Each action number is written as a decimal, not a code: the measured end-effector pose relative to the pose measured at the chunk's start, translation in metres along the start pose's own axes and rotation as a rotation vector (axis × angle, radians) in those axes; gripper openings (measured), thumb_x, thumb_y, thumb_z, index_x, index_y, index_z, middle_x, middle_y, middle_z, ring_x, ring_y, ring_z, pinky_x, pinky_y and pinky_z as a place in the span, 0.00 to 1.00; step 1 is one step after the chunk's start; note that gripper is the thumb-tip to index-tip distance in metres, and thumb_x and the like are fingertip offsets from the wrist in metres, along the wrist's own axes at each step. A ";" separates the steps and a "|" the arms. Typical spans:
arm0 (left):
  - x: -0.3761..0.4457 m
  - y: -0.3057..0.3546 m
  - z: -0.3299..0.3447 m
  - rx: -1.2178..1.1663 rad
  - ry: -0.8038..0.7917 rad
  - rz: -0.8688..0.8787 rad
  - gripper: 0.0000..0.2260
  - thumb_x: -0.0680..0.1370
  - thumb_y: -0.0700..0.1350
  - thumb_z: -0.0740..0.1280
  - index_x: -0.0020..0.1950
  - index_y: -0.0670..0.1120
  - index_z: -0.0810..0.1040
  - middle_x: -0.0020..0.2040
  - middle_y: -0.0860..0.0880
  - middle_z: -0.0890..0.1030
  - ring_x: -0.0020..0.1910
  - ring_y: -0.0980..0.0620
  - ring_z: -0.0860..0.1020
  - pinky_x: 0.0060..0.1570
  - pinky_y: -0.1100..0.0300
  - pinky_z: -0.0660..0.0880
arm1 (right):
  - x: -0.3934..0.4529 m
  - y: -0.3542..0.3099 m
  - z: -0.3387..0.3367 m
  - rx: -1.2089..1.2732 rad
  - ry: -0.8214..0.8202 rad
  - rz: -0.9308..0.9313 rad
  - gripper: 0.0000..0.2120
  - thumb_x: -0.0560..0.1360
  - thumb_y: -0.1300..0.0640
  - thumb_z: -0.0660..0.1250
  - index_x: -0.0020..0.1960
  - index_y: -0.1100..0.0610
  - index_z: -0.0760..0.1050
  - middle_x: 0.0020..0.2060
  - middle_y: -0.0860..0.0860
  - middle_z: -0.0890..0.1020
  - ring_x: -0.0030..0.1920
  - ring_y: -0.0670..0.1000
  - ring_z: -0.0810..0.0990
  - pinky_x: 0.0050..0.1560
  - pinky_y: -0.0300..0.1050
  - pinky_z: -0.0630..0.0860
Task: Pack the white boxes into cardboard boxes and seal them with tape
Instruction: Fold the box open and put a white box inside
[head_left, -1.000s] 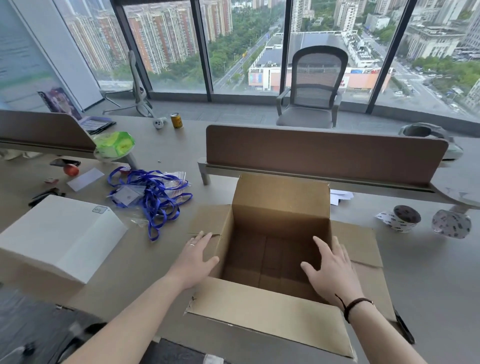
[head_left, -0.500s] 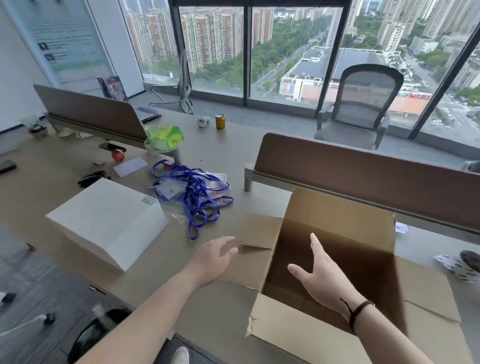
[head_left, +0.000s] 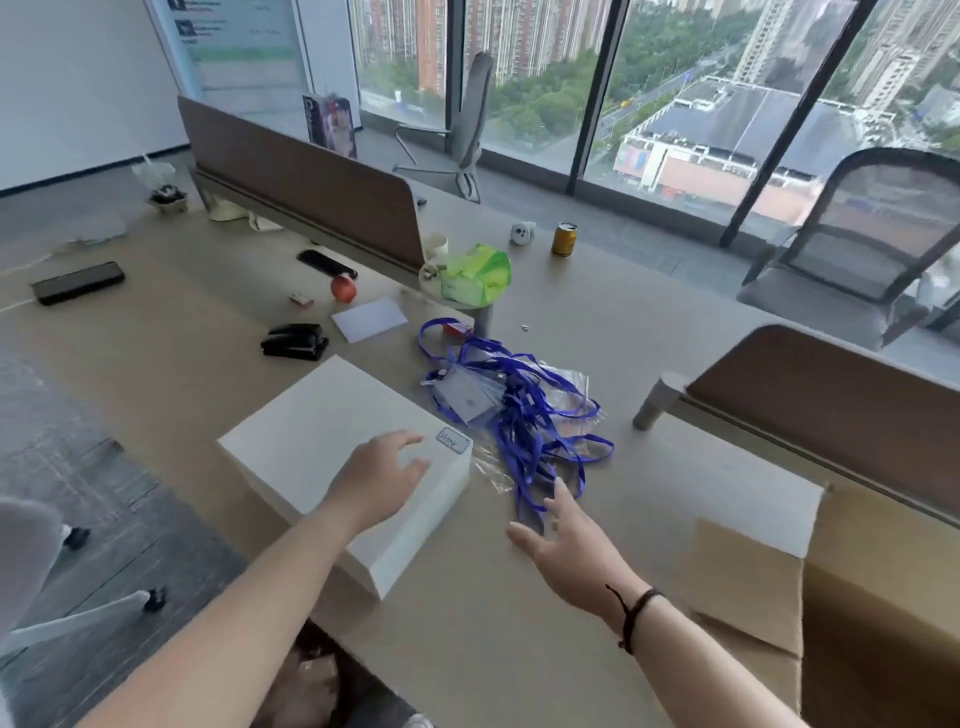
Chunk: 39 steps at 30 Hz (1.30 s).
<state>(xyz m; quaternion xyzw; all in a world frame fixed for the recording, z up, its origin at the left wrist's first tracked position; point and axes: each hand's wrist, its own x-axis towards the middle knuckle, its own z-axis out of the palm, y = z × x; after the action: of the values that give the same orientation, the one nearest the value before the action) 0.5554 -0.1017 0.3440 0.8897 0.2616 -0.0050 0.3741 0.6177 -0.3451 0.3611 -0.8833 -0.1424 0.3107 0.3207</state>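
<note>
White box (head_left: 322, 441): set on the desk (head_left: 597, 312), near its front edge.
Left hand (head_left: 376, 480): held over the box top, fingers relaxed, nothing gripped.
Blue lanyards (head_left: 524, 410): heaped just beside the box.
Right hand (head_left: 566, 540): spread above the desk, nothing held.
Cardboard box (head_left: 878, 613): stood open at far right.

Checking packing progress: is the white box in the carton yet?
Out. The white box sits on the desk, left of the cardboard box.

Hands (head_left: 379, 480) over white box (head_left: 332, 447) (desk)
</note>
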 end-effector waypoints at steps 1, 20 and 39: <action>0.013 -0.018 -0.014 0.020 0.020 -0.034 0.19 0.81 0.49 0.66 0.72 0.48 0.75 0.72 0.50 0.75 0.72 0.50 0.71 0.69 0.58 0.66 | 0.012 -0.015 0.012 0.037 -0.012 0.018 0.45 0.78 0.40 0.67 0.83 0.52 0.44 0.79 0.49 0.64 0.77 0.50 0.65 0.75 0.47 0.64; 0.137 -0.159 -0.095 0.144 -0.047 -0.400 0.40 0.57 0.80 0.65 0.55 0.51 0.71 0.53 0.53 0.79 0.55 0.44 0.79 0.56 0.47 0.76 | 0.132 -0.082 0.131 0.502 -0.148 0.544 0.23 0.75 0.37 0.69 0.61 0.52 0.77 0.55 0.50 0.83 0.55 0.54 0.81 0.54 0.50 0.77; 0.096 -0.159 -0.092 -0.094 -0.116 -0.371 0.26 0.61 0.66 0.80 0.43 0.45 0.84 0.41 0.50 0.86 0.42 0.48 0.84 0.48 0.50 0.81 | 0.122 -0.072 0.129 0.748 0.144 0.554 0.15 0.74 0.50 0.77 0.54 0.57 0.79 0.45 0.51 0.84 0.45 0.54 0.83 0.44 0.44 0.79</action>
<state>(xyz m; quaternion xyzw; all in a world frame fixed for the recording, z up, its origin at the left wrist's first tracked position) 0.5459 0.0970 0.2854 0.8060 0.3989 -0.1128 0.4226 0.6248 -0.1744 0.2749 -0.7314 0.2429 0.3523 0.5310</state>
